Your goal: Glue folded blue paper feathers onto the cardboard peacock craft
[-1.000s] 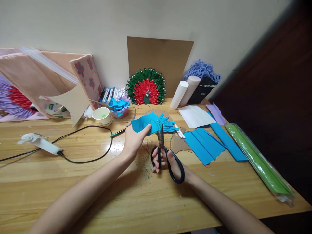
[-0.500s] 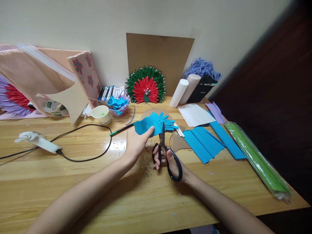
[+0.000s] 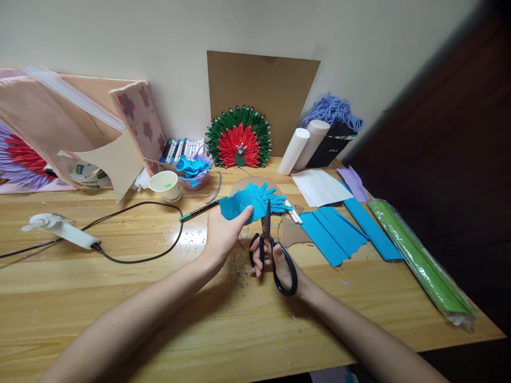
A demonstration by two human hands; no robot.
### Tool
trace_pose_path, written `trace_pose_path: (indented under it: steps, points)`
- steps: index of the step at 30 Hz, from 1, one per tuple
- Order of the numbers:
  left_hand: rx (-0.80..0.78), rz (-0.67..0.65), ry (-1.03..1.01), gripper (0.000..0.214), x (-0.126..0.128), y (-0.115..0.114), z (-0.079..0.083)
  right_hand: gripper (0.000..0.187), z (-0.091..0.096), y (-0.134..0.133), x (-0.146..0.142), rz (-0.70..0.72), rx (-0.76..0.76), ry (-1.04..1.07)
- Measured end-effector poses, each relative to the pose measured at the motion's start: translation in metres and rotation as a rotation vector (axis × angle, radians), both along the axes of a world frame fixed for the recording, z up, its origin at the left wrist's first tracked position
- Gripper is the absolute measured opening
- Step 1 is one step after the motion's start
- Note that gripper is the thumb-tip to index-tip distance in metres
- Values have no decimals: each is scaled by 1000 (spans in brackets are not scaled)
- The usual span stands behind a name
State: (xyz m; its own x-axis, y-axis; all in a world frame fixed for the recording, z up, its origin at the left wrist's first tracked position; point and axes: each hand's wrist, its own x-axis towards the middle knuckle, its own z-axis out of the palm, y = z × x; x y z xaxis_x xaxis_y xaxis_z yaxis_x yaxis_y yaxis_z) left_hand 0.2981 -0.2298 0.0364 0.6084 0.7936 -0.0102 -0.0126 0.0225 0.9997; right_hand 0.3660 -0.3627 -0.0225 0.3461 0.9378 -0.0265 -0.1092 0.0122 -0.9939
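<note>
My left hand (image 3: 228, 234) pinches a piece of blue crepe paper (image 3: 235, 205), thumb on top and fingers hidden beneath. Pointed blue petals (image 3: 275, 201) fan out just past the paper, over a round cardboard piece (image 3: 259, 183). In my right hand (image 3: 275, 263) are black-handled scissors (image 3: 266, 226), thumb and fingers through the loops. Their blades point away from me, right at the paper's right edge. Whether the blades are biting into the paper I cannot tell.
Blue crepe sheets (image 3: 333, 234) and a wrapped green roll (image 3: 423, 260) lie to the right. A glue gun (image 3: 64, 230) with its black cord, a paper cup (image 3: 165, 185) and a green marker (image 3: 198, 211) are at left. Behind stands a red-and-green peacock (image 3: 239, 139) against brown board (image 3: 263, 85).
Both hands have stayed nearly in place. The scissors' blade tips have shifted very slightly, and the view has moved a touch.
</note>
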Motion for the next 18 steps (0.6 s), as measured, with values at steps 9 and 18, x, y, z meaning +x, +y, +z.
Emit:
trace_pose_path:
  steps: [9,18]
  points:
    - [-42,-18,40,32,-1,5,7,60,-7,-2,3,-23,-46,2]
    - [-156,-153,81,39,-2,26,19,57,6,-3,11,11,-124,-131]
